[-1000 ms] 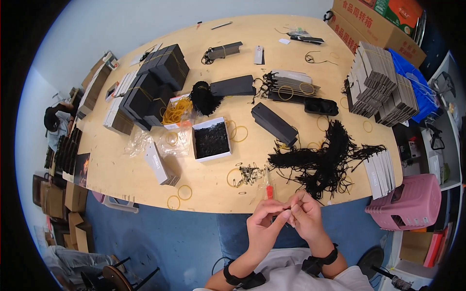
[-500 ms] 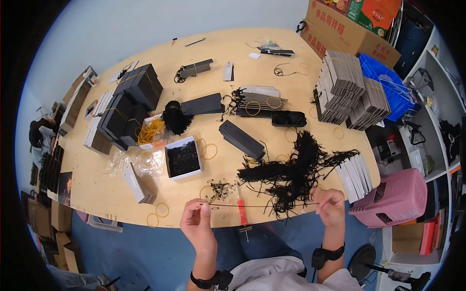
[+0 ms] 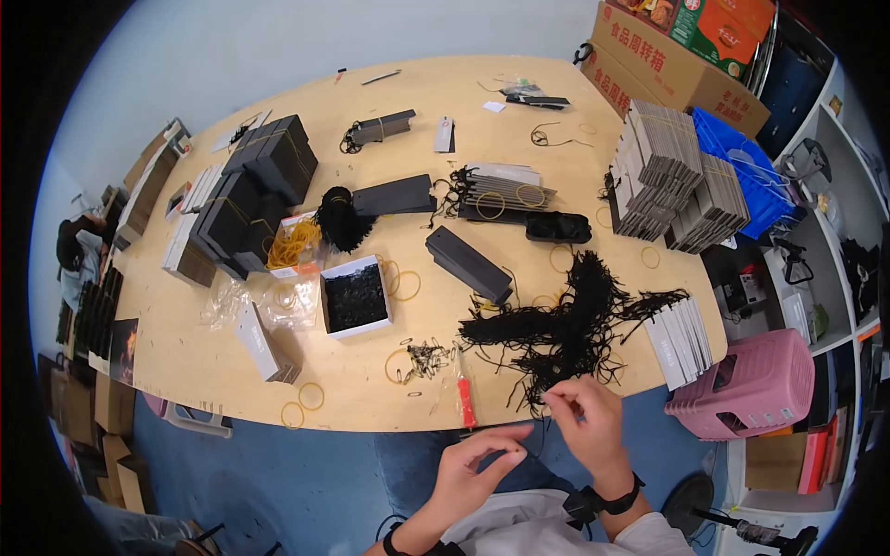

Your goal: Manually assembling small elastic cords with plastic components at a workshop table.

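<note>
Jet-black cords [image 3: 579, 320], golden-yellow rubber bands [image 3: 295, 245], a red tool handle [image 3: 465, 403] and a white box [image 3: 362, 330] punctuate a pale tan tabletop [image 3: 362, 371], with a pink stool [image 3: 774, 382], a bright blue crate [image 3: 732, 148] and blue flooring [image 3: 306, 491] adding colour.

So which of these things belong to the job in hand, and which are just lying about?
Likely for the job, being closest to the work:
- black cords
- small pins
- red-handled tool
- white cards

Apparently just lying about:
- pink stool
- blue crate
- cardboard boxes
</note>
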Demonstrator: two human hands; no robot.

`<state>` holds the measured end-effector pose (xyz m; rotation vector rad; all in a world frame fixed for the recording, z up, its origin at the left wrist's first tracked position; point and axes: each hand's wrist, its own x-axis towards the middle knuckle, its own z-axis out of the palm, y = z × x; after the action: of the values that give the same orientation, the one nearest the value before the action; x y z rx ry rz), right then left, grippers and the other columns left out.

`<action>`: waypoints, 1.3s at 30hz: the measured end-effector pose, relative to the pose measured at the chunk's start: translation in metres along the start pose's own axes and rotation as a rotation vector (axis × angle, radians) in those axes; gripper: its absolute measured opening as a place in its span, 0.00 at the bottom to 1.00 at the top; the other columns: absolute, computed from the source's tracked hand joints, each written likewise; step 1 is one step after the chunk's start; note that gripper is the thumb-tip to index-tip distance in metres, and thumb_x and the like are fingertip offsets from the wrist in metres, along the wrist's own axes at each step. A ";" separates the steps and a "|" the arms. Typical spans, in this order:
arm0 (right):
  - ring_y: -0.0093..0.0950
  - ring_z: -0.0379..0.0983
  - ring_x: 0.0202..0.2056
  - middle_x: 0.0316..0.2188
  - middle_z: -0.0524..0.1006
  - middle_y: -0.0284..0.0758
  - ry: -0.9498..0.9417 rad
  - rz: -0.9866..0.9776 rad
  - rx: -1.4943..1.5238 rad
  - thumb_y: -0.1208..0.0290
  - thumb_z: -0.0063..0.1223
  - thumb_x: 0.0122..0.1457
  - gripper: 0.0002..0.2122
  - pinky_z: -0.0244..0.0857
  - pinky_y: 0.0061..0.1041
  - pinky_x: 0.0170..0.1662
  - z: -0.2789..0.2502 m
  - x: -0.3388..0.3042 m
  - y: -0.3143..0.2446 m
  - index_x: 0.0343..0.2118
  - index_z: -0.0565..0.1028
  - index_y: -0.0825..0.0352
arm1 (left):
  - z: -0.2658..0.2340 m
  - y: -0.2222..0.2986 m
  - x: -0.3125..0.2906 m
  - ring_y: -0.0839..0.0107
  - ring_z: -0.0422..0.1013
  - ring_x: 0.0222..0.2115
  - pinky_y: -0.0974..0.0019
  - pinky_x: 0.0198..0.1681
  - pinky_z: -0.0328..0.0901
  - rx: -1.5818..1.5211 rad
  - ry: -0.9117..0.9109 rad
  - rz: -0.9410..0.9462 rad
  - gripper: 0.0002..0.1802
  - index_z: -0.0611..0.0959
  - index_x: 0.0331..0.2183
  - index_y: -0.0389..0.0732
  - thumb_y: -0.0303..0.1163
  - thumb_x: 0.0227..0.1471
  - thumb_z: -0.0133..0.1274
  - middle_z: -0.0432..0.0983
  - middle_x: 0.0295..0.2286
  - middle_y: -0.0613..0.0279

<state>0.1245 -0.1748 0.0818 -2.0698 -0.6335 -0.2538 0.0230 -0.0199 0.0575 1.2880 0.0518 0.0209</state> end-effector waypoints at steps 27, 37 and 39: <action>0.14 0.67 0.29 0.32 0.75 0.31 -0.508 0.442 1.003 0.81 0.55 0.57 0.06 0.61 0.14 0.29 0.013 -0.016 0.031 0.37 0.76 0.73 | -0.020 -0.002 0.006 0.69 0.75 0.39 0.68 0.45 0.67 0.103 -0.166 -0.022 0.04 0.80 0.34 0.29 0.18 0.53 0.54 0.78 0.35 0.54; 0.23 0.71 0.29 0.29 0.75 0.33 -0.520 0.122 0.783 0.84 0.60 0.49 0.04 0.65 0.19 0.32 0.005 -0.010 0.019 0.28 0.77 0.69 | -0.021 -0.004 0.007 0.72 0.75 0.38 0.69 0.45 0.68 0.076 -0.066 -0.137 0.05 0.80 0.36 0.31 0.20 0.55 0.54 0.79 0.35 0.56; 0.24 0.71 0.30 0.28 0.75 0.34 -0.533 0.211 0.807 0.84 0.61 0.48 0.05 0.65 0.20 0.32 0.005 -0.011 0.019 0.27 0.78 0.69 | -0.021 0.001 0.010 0.73 0.75 0.36 0.70 0.43 0.69 0.028 -0.190 -0.176 0.05 0.80 0.36 0.31 0.22 0.55 0.54 0.80 0.33 0.57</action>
<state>0.1246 -0.1828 0.0610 -1.3798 -0.6740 0.6090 0.0323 0.0009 0.0525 1.3038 0.0017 -0.2534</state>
